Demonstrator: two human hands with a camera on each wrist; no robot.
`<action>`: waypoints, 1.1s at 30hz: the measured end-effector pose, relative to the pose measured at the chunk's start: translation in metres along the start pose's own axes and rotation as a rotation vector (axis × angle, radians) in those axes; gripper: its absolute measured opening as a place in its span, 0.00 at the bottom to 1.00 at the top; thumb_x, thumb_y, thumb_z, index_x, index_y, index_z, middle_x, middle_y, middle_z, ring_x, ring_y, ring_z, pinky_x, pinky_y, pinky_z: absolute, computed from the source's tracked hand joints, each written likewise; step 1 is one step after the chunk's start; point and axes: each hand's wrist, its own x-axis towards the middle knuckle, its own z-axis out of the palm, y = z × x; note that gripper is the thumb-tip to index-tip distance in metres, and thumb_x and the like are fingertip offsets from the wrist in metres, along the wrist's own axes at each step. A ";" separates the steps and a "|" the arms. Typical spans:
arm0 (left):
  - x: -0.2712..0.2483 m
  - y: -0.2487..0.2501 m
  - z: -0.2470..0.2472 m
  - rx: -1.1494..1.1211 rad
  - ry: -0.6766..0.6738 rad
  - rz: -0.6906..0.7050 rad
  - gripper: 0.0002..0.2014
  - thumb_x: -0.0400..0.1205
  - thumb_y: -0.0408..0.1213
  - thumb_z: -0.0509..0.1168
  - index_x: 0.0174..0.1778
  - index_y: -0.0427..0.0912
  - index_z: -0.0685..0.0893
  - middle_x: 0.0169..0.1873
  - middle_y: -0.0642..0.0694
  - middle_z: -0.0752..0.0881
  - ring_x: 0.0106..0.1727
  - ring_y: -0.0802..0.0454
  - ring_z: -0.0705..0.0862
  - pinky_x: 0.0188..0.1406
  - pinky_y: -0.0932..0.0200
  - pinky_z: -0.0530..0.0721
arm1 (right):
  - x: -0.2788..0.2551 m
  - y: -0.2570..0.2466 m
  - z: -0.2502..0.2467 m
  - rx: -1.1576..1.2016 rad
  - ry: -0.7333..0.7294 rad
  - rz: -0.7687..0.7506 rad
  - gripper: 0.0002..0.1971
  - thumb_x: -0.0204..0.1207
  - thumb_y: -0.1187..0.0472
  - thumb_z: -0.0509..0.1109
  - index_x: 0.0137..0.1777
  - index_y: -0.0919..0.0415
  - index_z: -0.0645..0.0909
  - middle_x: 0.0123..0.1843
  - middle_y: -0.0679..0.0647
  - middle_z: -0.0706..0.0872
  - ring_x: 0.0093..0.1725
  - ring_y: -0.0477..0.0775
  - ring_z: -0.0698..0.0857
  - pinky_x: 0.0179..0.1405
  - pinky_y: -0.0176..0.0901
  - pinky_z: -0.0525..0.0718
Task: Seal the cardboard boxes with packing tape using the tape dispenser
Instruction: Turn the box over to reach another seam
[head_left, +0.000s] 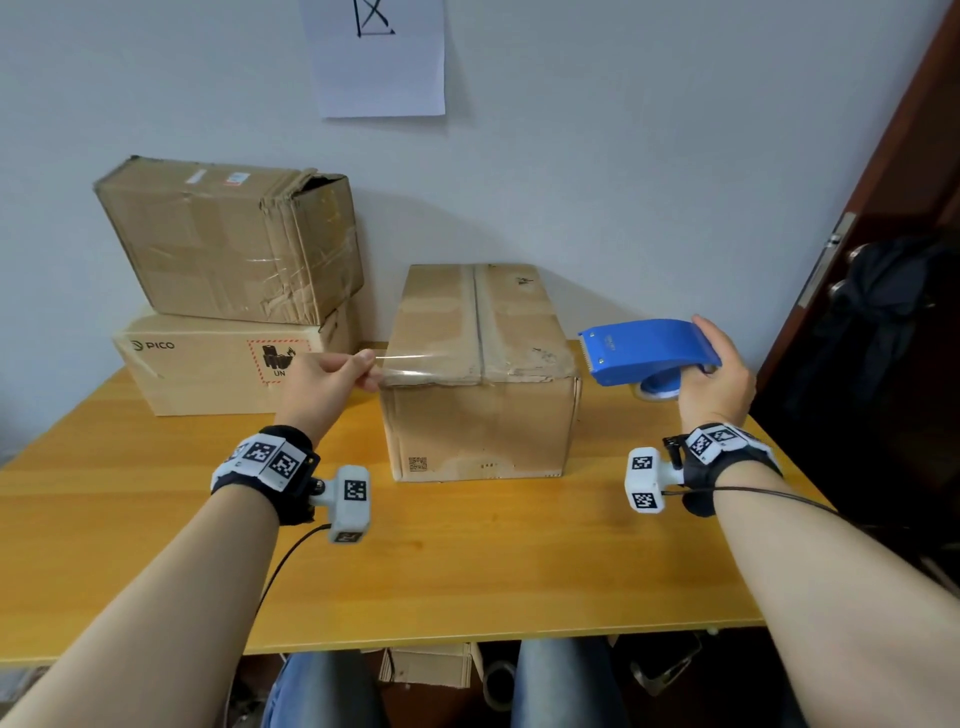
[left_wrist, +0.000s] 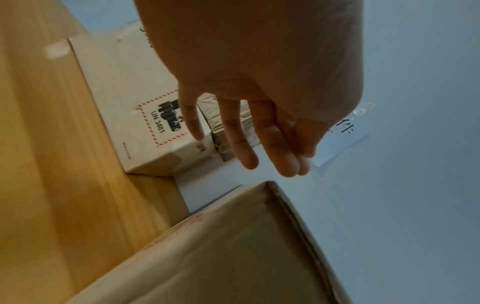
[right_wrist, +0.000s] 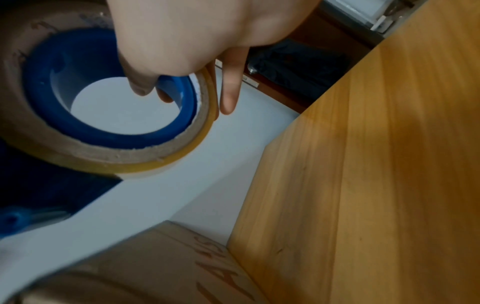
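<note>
A closed brown cardboard box (head_left: 483, 364) stands mid-table, its centre seam running away from me. My left hand (head_left: 358, 369) is at the box's near-left top corner and pinches the end of a clear tape strip (head_left: 410, 364), which lies across the front top edge. In the left wrist view the other fingers (left_wrist: 249, 158) point straight above the box (left_wrist: 221, 257). My right hand (head_left: 717, 379) grips a blue tape dispenser (head_left: 649, 348) in the air right of the box, teeth facing left. In the right wrist view, fingers hook into the blue hub (right_wrist: 46, 92) of the tape roll (right_wrist: 103, 156).
Two more boxes are stacked at the back left: a pale PICO box (head_left: 208, 374) with a worn brown box (head_left: 228, 239) on top. The wooden table (head_left: 467, 571) ends close to a dark door (head_left: 883, 260) on the right. A paper sheet (head_left: 374, 57) hangs on the wall.
</note>
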 end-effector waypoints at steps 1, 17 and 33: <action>-0.002 -0.003 -0.001 -0.003 0.020 0.000 0.18 0.85 0.42 0.67 0.32 0.40 0.92 0.33 0.51 0.92 0.50 0.59 0.90 0.60 0.63 0.76 | -0.002 0.001 0.002 -0.021 -0.011 -0.009 0.28 0.77 0.75 0.65 0.70 0.47 0.85 0.68 0.45 0.87 0.66 0.49 0.85 0.52 0.21 0.75; -0.014 -0.024 0.006 0.015 0.125 -0.040 0.15 0.86 0.46 0.67 0.35 0.47 0.91 0.31 0.50 0.91 0.47 0.48 0.90 0.57 0.53 0.81 | -0.010 0.015 0.013 -0.022 -0.005 -0.060 0.28 0.76 0.76 0.66 0.71 0.49 0.84 0.67 0.46 0.87 0.66 0.51 0.85 0.57 0.35 0.80; -0.013 -0.020 0.010 -0.094 0.217 -0.013 0.17 0.87 0.43 0.66 0.37 0.40 0.90 0.34 0.43 0.89 0.36 0.68 0.86 0.44 0.77 0.75 | -0.008 0.016 0.019 0.031 0.013 -0.073 0.29 0.77 0.76 0.66 0.71 0.48 0.84 0.68 0.44 0.86 0.68 0.48 0.84 0.62 0.35 0.82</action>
